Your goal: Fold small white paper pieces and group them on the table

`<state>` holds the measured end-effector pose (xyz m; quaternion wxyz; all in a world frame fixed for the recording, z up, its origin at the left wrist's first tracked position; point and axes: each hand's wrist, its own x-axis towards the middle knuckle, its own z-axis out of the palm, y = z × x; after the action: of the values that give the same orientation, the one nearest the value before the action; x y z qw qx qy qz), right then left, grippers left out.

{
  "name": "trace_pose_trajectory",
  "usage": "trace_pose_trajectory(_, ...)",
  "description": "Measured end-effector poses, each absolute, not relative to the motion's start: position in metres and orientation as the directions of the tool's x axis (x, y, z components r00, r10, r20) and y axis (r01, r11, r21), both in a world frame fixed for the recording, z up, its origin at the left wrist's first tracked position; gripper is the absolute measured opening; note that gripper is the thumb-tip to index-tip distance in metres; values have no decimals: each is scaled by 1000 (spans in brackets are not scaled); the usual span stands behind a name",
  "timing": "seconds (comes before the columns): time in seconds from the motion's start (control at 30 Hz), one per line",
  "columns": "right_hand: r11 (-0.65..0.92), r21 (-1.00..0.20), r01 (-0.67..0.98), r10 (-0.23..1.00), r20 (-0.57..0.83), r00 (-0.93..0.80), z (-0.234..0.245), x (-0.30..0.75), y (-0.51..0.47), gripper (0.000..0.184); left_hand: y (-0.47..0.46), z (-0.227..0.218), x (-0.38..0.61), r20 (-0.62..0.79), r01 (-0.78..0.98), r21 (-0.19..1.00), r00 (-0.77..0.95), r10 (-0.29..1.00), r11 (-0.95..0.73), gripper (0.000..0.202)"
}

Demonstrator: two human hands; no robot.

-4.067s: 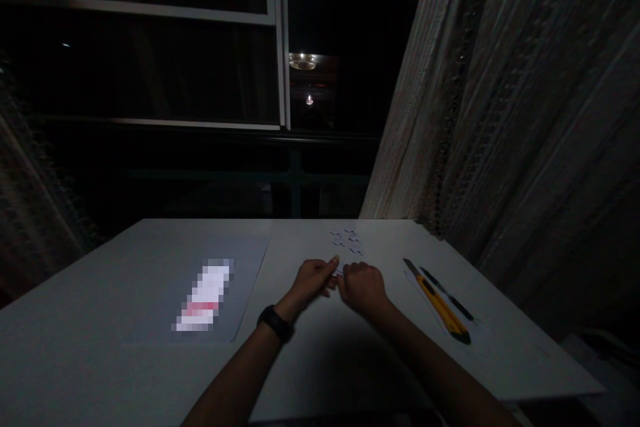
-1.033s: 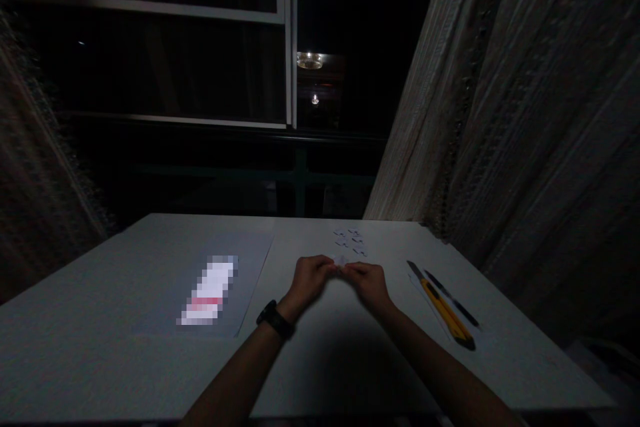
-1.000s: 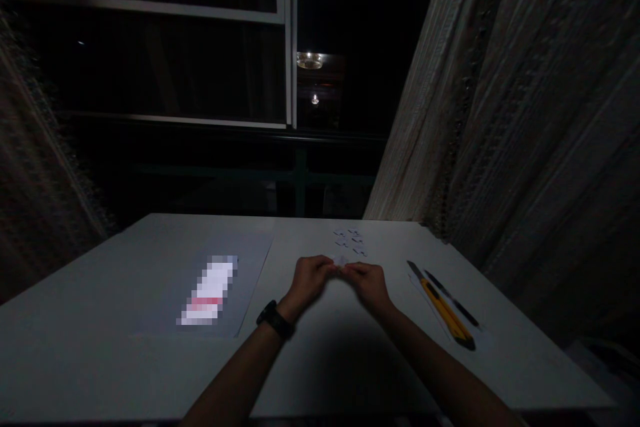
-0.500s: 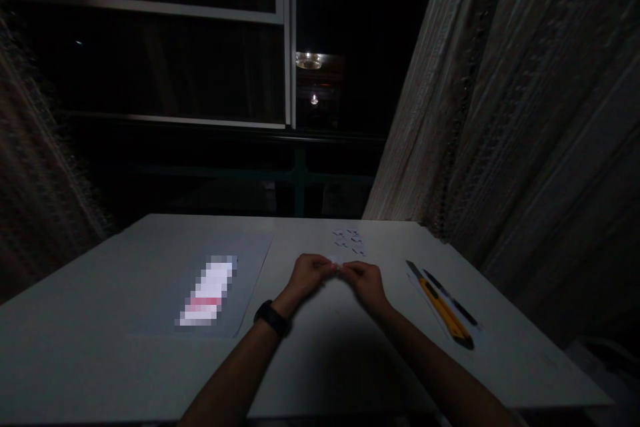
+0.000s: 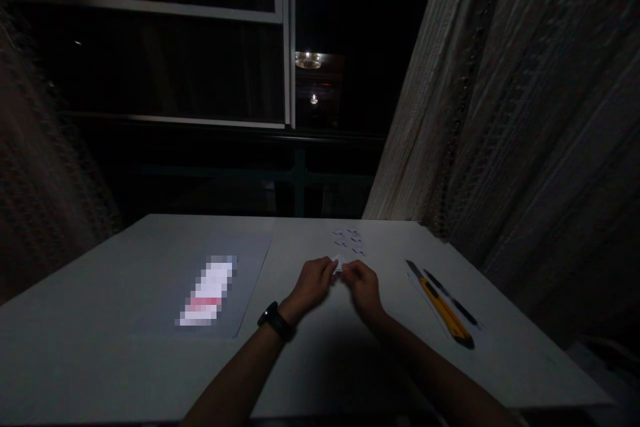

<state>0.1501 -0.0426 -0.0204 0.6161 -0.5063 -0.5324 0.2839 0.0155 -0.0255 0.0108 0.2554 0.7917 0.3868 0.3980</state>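
A small piece of white paper (image 5: 339,263) is pinched between my two hands above the table, its top coming to a point. My left hand (image 5: 315,280), with a black watch (image 5: 277,321) on the wrist, grips its left side. On the other side, the fingers of my right hand (image 5: 364,283) are closed on the paper's right edge. Just beyond my hands, several small folded white paper pieces (image 5: 355,240) lie in two short columns. Fingers partly hide the held paper, so its exact folds cannot be made out.
A yellow utility knife (image 5: 445,312) lies at the right on a narrow paper strip, with a dark pen (image 5: 453,299) beside it. At the left, a blurred-out bright rectangle (image 5: 210,287) rests on a paper sheet (image 5: 253,280). Curtains (image 5: 415,127) and a dark window stand behind the white table (image 5: 150,380).
My hands have drawn slightly down and turned, and more of the white paper shows between the fingertips. The things on the table have stayed put.
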Motion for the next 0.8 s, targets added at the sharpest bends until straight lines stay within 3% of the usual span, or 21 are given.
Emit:
trace_pose_trajectory(0.17,294,-949,114,896,315,314,-18,150,-43,24,-26,13,15,444,418,703,374,814,-575,43)
trace_pose_trajectory(0.33,315,-949,35,929,315,194,-9,155,-42,26,-24,17,11,448,347,749,361,818,-564,41)
trace_pose_trajectory(0.53,342,-925,162,898,373,234,-6,159,-42,38,-21,17,10,429,340,762,372,823,-551,42)
trace_pose_trajectory(0.8,309,-913,268,911,365,194,-14,156,-38,36,-20,11,11,439,405,713,378,815,-572,42)
